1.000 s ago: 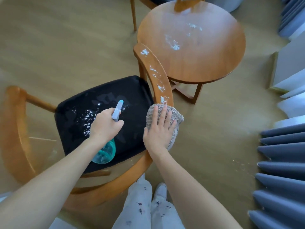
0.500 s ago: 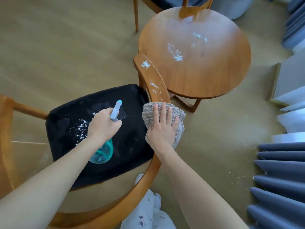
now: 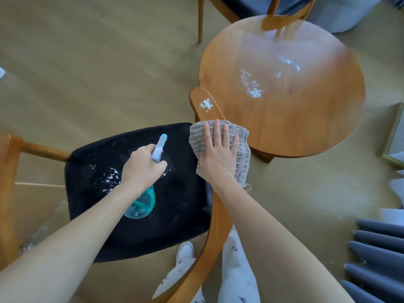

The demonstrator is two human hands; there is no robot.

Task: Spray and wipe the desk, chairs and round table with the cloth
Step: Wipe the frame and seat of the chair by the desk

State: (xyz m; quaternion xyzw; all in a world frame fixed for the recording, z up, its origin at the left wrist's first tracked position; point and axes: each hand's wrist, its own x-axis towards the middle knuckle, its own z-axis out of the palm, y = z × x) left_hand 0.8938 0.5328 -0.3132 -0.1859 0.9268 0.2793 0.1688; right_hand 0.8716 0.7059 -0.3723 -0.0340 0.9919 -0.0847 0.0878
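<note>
We are gripping the spray bottle (image 3: 150, 178) in our left hand (image 3: 142, 169), nozzle aiming toward one o'clock over the chair (image 3: 140, 193) seat; our right hand (image 3: 218, 154) fingers (image 3: 216, 132) are lying straight, pressing the cloth (image 3: 196, 136) on the armrest at twelve o'clock.

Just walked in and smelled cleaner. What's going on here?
A person is cleaning a wooden chair with a black seat. The right hand presses a grey-brown ribbed cloth onto its curved wooden rail, while the left hand grips a teal spray bottle over the seat. White foam sits on the seat, rail and round wooden table.
</note>
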